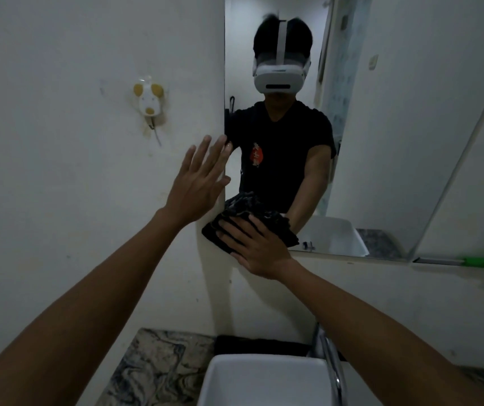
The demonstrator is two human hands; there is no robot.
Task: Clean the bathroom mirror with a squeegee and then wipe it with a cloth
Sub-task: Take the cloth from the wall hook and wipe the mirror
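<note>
Risk of cloth point(284, 230) sliding from under flat-pressing right grip point(252, 244) at mirror point(381, 142) corner, left grip point(198, 177) spread wide.

A little white mouse hook point(148, 101) with yellow ears was stuck on the wall point(59, 83) to my left. Below me sat a white sink point(234, 376) with a shiny tap point(333, 367) (on its right side), and a swirly stone counter point(152, 367) beside it.

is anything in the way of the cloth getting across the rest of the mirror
Only the left hand, spread flat at the mirror's left edge just above the cloth. The right hand presses the cloth on the lower left corner; nothing visible sits on the glass elsewhere.
</note>
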